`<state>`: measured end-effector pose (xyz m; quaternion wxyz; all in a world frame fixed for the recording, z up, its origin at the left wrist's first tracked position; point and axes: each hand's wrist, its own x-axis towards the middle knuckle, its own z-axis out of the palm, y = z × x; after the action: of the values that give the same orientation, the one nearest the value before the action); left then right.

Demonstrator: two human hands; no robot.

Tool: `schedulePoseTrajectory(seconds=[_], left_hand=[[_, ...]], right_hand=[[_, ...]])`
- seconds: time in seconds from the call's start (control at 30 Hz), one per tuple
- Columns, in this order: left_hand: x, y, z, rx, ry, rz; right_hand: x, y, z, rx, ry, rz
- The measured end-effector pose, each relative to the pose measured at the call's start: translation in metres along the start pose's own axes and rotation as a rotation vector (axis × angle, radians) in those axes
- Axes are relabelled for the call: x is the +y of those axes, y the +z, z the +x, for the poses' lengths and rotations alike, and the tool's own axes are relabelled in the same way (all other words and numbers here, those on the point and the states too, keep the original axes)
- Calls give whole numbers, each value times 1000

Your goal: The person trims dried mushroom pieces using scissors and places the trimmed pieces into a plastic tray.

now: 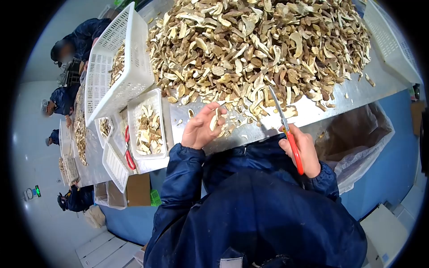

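My left hand [197, 129] pinches a pale dried mushroom slice [215, 119] between thumb and fingers, just above the near edge of the metal table. In my right hand [307, 151] is a pair of scissors [293, 149] with red handles, its blades together and pointing away from me toward the pile. A large heap of dried mushroom slices [259, 49] covers the table beyond both hands. Small loose bits lie on the metal below the heap. Left of my left hand, a shallow white tray [163, 127] holds more slices.
A tall white perforated basket [134, 58] stands at the left, with another white basket [391, 40] at the far right. Second red-handled scissors [128, 147] lie beside the tray. A lined box [366, 147] is below the table edge at right. Several people work along the left.
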<state>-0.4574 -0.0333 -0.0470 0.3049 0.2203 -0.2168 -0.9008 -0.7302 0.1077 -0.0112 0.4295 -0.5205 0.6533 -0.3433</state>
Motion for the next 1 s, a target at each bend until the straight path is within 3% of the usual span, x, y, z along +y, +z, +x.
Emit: schedulePoseTrajectory(seconds=[0.1,0.2,0.23,0.27,0.33,0.37,0.4,0.47,0.57,0.7,0.8,0.83,1.0], left_hand=[[17,-10,6,-152,37,-46],[20,-21,22,-70,59,52],[19,-10,26,78,33,153],[18,-8,34,151,-32,291],[5,5,53,397,-40,909],[-6,-6,60,398,182,1410],[-11,5,65,444,270,1690],[-29,-1,74,499,388,2006],[-32,3,76,514,315,2144],[-6,-11,52,432,177,1609],[15,-22,36,325,-251,794],[15,-14,29,268,-196,595],[11,-25,19,266,-198,386]], right_hand=[[4,-3,0,20,0,29],[9,-6,-1,38,24,31],[12,-8,-1,52,24,28],[14,-8,-1,67,22,27],[19,-9,1,91,34,31],[20,-9,1,98,49,34],[21,-9,1,103,66,36],[20,-8,4,100,60,18],[8,-7,9,71,63,-24],[1,-5,15,59,58,-28],[5,4,20,44,92,4],[4,5,22,30,90,-17],[-4,11,30,-26,60,-103]])
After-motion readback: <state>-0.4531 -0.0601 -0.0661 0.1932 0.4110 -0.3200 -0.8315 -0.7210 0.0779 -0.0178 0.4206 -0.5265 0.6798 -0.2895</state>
